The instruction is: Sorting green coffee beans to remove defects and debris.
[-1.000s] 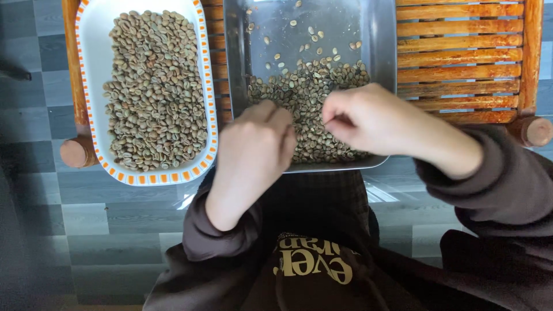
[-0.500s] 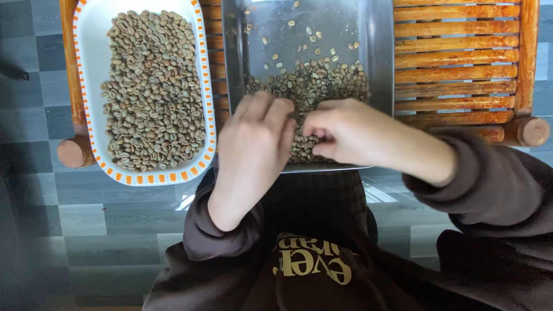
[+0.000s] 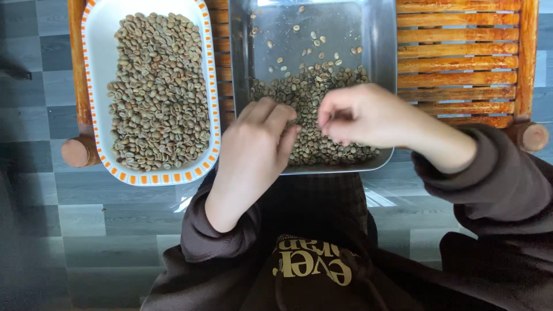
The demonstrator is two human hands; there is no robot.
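A heap of pale green, unroasted coffee beans (image 3: 314, 106) fills the near half of a square, shiny steel tray (image 3: 386, 52), thinning to scattered single beans toward its far edge, which the picture cuts off. Both hands work over the heap's near side. The left hand (image 3: 253, 152) lies palm down with fingers bent onto the beans at the tray's near left corner, covering that corner and the beans under it; whether it pinches anything I cannot tell, since the fingertips are hidden. The right hand (image 3: 360, 115) hovers just above the heap with thumb and forefinger drawn together in a pinch, the other fingers curled; any bean between the tips is too small to make out. Dark brown sleeves (image 3: 495, 173) cover both wrists. To the left of the tray, just beside it, sits a white oval dish with an orange-checked rim (image 3: 213, 86), heaped with the same kind of beans. Tray and dish rest on a slatted orange-brown wooden table (image 3: 461, 63), its far side out of view, above a grey tiled floor (image 3: 103, 219).
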